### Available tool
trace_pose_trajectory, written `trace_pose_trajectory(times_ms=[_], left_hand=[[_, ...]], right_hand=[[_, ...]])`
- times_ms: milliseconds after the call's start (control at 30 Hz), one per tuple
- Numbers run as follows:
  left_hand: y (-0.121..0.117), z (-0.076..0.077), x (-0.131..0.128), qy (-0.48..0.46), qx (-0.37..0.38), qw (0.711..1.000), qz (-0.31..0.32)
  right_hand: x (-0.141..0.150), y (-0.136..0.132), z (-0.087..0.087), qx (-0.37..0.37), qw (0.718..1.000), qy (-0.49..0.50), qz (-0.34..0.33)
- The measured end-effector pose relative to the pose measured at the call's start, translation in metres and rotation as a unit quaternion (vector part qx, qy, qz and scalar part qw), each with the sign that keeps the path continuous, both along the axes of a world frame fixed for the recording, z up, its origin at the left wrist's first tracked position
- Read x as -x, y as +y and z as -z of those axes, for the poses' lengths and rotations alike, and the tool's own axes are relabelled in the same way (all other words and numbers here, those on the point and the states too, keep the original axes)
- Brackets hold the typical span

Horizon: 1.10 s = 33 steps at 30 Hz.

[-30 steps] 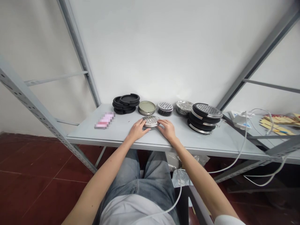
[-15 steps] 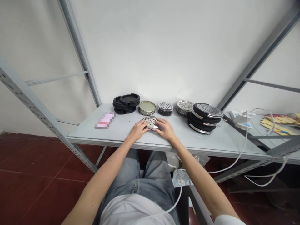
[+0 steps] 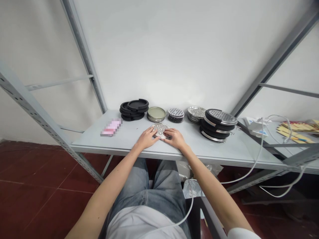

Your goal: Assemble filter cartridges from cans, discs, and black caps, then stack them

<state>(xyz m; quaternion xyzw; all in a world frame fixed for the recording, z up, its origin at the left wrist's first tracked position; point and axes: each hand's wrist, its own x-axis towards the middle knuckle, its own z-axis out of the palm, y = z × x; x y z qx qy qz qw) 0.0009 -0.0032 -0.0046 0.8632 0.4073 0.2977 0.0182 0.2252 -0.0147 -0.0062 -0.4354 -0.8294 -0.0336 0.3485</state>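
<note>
In the head view, I had both hands at the perforated metal disc [image 3: 160, 128], which lay flat on the grey shelf [image 3: 127, 139] between my fingers. The fingers of my left hand [image 3: 146, 138] were loosely bent and half open, touching its left edge, with the thumb at the near rim. My right hand [image 3: 175, 137] was half open too, fingertips over the right part of the disc and thumb near its front edge. I could not tell how firmly either one pressed.

Just beyond my fingers stood the stack of round metal lids [image 3: 156, 113] and, slightly right, the stack of slotted metal discs [image 3: 175, 113]. Beyond my left fingers were the black round trays [image 3: 138, 105], with a blurred pink item [image 3: 112, 127] nearer. Beyond my right fingers were the shiny perforated discs [image 3: 196, 112], then the taller black-and-metal stack [image 3: 216, 127], farther right.
</note>
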Motion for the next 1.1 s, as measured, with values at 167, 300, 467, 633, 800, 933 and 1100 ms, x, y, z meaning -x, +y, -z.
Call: trace_pose_trajectory(times_ms=[167, 300, 467, 633, 800, 933, 1100], left_hand=[[0.003, 0.003, 0.001, -0.009, 0.004, 1.000, -0.002], [0.004, 0.003, 0.001, -0.016, 0.000, 1.000, 0.003], [0.005, 0.003, 0.001, -0.018, 0.006, 1.000, 0.000], [0.007, 0.003, 0.002, -0.019, 0.024, 1.000, -0.004], [0.004, 0.000, 0.003, -0.023, 0.051, 0.998, 0.025], [0.001, -0.003, 0.003, -0.017, 0.051, 0.997, 0.055], [0.003, -0.002, 0.001, 0.006, 0.041, 0.999, 0.017]], right_hand=[[0.001, -0.002, -0.002, 0.001, 1.000, 0.005, 0.000], [0.002, -0.004, -0.006, 0.010, 1.000, 0.016, -0.001], [0.002, -0.002, -0.004, 0.027, 0.999, 0.021, 0.002], [0.001, -0.001, -0.003, 0.030, 0.999, 0.027, -0.002], [-0.001, 0.002, -0.001, -0.003, 0.999, 0.033, 0.043], [-0.003, 0.007, 0.005, 0.014, 0.998, 0.022, 0.057], [-0.003, 0.015, 0.013, 0.058, 0.997, -0.012, 0.054]])
